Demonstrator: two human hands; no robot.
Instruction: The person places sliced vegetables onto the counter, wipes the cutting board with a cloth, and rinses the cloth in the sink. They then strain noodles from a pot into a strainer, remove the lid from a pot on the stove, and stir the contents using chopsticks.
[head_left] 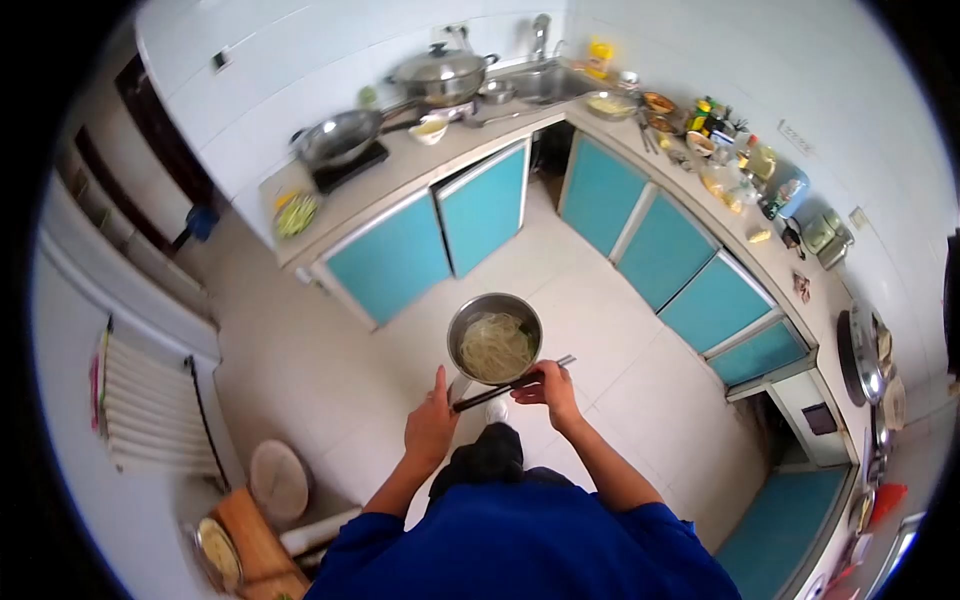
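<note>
A round metal pot [494, 340] with pale noodles [496, 347] and some green bits is held out in front of my body, above the tiled floor. My left hand [432, 420] is closed round the pot's handle at its near left side, with one finger pointing up. My right hand [548, 392] is closed on dark chopsticks [485, 397] with silvery ends, which lie slantwise across the pot's near edge. The tips of the chopsticks reach close to my left hand.
On the left counter [400, 170] stand a wok [340, 138], a lidded steamer [440, 75] and a white bowl [429, 131]. Bottles, plates and food line the right counter [725, 210]. A radiator [160, 405] and a wooden board [258, 540] are at lower left.
</note>
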